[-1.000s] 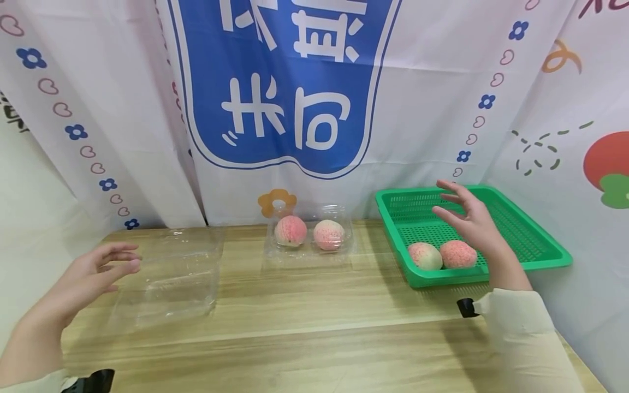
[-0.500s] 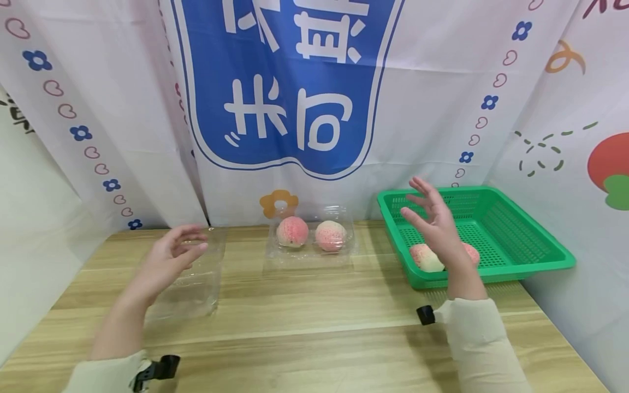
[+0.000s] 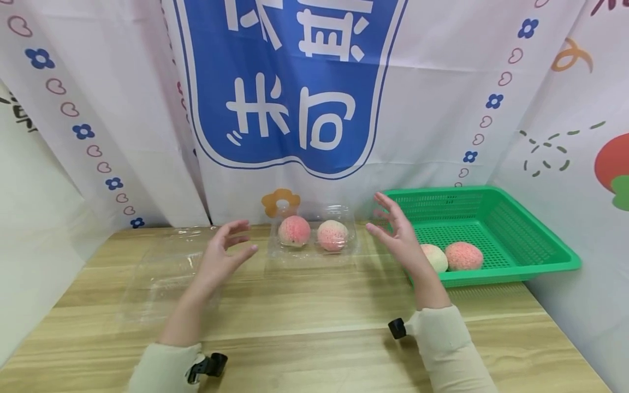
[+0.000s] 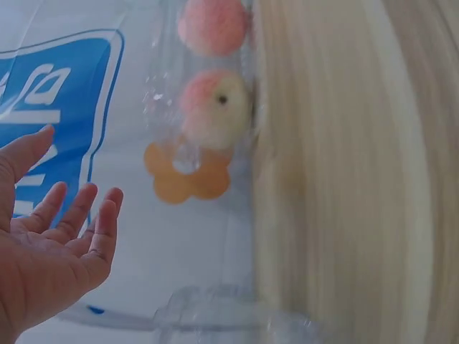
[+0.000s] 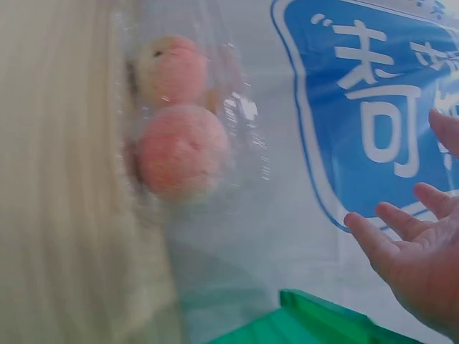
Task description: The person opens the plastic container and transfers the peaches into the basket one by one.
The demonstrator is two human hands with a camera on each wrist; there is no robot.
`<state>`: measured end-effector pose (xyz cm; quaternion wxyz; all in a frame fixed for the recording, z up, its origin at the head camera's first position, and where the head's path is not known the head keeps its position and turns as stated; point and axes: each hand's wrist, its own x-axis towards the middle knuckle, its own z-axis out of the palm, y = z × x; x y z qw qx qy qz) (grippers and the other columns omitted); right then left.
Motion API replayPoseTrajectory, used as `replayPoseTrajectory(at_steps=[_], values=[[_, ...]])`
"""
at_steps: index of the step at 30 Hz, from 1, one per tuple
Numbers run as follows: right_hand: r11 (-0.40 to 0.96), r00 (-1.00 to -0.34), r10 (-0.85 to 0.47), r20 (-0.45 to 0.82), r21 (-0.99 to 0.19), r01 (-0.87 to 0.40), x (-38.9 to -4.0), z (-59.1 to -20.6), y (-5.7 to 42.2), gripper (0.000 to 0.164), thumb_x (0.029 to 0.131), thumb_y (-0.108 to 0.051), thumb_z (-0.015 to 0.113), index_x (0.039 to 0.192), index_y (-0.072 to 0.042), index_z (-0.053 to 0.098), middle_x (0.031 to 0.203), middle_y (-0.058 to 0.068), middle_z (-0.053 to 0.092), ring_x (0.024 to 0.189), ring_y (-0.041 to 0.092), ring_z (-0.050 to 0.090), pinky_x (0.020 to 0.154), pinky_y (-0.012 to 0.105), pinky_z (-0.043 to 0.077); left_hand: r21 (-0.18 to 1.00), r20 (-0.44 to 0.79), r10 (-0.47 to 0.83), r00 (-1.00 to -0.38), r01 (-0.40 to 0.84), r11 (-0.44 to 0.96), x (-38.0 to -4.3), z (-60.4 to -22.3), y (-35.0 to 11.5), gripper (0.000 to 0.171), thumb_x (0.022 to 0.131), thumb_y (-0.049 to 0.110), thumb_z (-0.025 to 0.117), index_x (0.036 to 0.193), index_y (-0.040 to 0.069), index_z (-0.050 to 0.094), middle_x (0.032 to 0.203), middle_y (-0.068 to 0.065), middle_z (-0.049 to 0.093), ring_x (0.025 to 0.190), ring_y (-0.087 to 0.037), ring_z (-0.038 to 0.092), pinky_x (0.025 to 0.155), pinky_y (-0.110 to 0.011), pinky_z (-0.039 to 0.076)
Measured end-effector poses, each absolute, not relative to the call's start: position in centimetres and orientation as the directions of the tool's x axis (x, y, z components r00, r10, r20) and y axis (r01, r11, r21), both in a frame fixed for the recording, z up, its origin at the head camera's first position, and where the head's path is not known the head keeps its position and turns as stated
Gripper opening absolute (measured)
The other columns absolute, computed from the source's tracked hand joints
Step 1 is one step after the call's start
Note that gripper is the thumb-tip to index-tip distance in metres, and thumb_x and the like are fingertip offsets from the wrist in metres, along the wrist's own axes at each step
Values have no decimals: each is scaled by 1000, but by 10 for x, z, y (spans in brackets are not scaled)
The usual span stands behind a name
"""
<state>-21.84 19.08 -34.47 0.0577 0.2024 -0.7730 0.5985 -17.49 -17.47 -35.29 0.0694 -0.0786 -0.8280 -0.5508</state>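
Two pink-and-cream peaches, a left one (image 3: 294, 231) and a right one (image 3: 332, 236), sit in a clear plastic box (image 3: 314, 256) at the back of the table. My left hand (image 3: 221, 259) is in the air to the left of this box, fingers loosely bent and holding nothing. On the other side my right hand (image 3: 400, 237) hovers between the box and the green basket, its fingers spread and likewise holding nothing. Both wrist views show the palms apart from the peaches. A second clear plastic box (image 3: 167, 278) lies at the left, partly behind my left forearm.
A green plastic basket (image 3: 533, 232) stands at the right. Inside it are two more peaches, one pink (image 3: 464, 256) and one pale (image 3: 435, 257), the pale one partly covered by my right arm. A printed cloth (image 3: 417, 120) hangs behind the wooden table (image 3: 304, 327).
Both hands have moved inward: the left hand went right, away from the left plastic box, and the right hand went left from above the basket. The peaches and boxes have stayed put.
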Motion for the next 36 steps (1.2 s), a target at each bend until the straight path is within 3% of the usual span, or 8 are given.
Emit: replayPoseTrajectory(at_steps=[7,10,17,25,30,36], values=[[288,-933,-274,235,-905,-312,-226,-363,177,73,96,-17,65,156,-12,24,163,14,26,145,44,32,111,63,35,914,180,81,-980,197,356,-187,-370,-156,60,91,10,71,142,1,42,147,-19,47,134,-42,49,100,-46,51],[322,-940,-293,174,-908,-269,-227,-369,171,77,96,-20,66,157,-13,20,165,15,20,146,47,27,112,63,33,916,162,79,-984,180,359,-191,-375,-149,61,90,10,72,142,0,42,149,-21,45,135,-44,46,103,-52,49],[377,-961,-272,46,-914,-150,-228,-380,164,90,94,-25,69,160,-21,8,167,13,8,148,49,22,111,63,34,922,92,45,-995,102,372,-199,-383,-140,65,91,14,72,145,0,39,153,-19,40,139,-44,40,107,-56,43],[374,-957,-278,-83,-927,-29,-234,-392,160,102,92,-24,70,160,-19,-5,168,17,-2,147,51,20,115,63,28,942,-11,30,-1000,0,335,-208,-391,-140,70,92,18,71,150,4,34,158,-19,32,142,-45,35,111,-56,39],[415,-941,-306,-142,-910,2,-234,-397,159,106,92,-22,71,159,-17,-11,167,21,-3,150,50,13,118,61,21,936,-62,53,-997,-39,351,-211,-393,-138,78,91,19,72,154,6,27,162,-20,25,144,-46,32,113,-57,36],[411,-927,-337,-166,-911,14,-235,-400,160,105,94,-22,69,158,-18,-13,165,26,4,149,48,19,117,60,27,933,-84,105,-991,-41,357,-216,-395,-138,88,91,17,72,158,6,16,162,-25,21,144,-49,29,115,-58,32]])
